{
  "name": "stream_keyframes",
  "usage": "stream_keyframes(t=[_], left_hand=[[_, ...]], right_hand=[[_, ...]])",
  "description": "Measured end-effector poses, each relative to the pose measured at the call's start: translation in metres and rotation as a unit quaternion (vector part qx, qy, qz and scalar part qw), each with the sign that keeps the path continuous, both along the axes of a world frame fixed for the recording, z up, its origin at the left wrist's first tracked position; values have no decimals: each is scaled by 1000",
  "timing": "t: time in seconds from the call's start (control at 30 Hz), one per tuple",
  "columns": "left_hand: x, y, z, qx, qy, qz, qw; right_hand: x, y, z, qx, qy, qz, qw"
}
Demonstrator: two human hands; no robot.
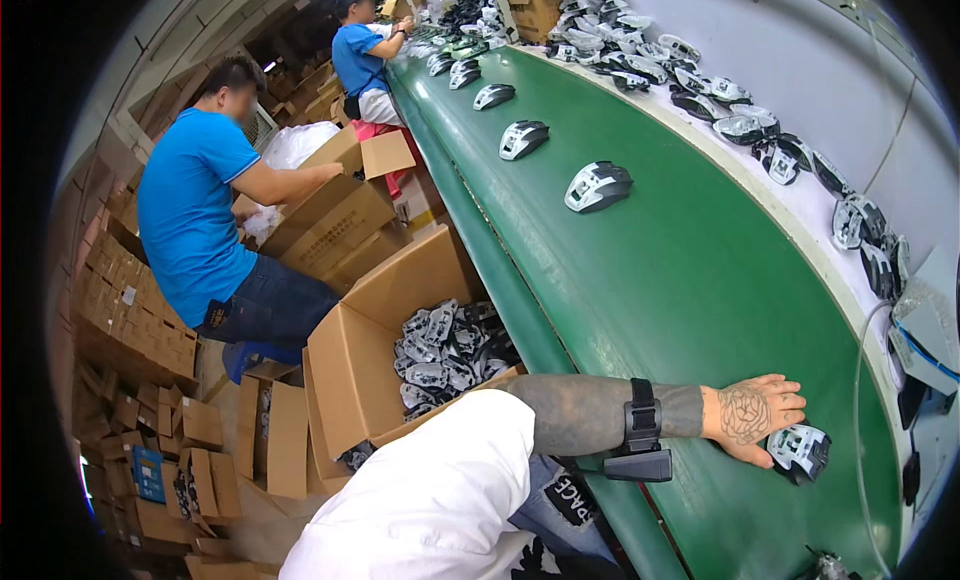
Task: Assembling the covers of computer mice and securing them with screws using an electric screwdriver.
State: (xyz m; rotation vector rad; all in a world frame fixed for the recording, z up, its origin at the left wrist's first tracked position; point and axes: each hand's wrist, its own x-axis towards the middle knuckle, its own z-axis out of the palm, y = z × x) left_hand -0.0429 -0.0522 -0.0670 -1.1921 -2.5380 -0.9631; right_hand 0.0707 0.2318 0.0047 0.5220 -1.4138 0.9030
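Observation:
My left hand reaches across the green conveyor belt, palm down, with its fingers stretched out and its thumb apart. Against its fingers and thumb lies a grey and black computer mouse shell, which rests on the belt. A dark sleeve covers the forearm, and a black strap with a small box sits around it near the wrist. Farther up the belt stand more mouse shells, the nearest a grey and black one, then another. My right hand is out of view.
An open carton full of mouse shells stands beside the belt at my left. Shells are piled along the white ledge on the far side. Two people in blue shirts work at the left, one at a carton. A cable hangs at the right.

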Motion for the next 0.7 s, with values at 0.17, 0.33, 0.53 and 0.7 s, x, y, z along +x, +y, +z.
stream_keyframes(t=[0.17, 0.33, 0.53, 0.7], left_hand=[[3, 1, 5, -2, -18, -11, 1000], [2, 1, 3, -4, -11, -11, 1000], [5, 0, 10, 31, 12, -12, 999], [5, 2, 12, 70, -22, -7, 997]], right_hand=[[4, -10, 11, 60, -13, 37, 997], [8, -3, 5, 83, -27, 33, 996], [6, -18, 15, 37, -52, 124, 990], [3, -23, 23, 51, -49, 43, 997]])
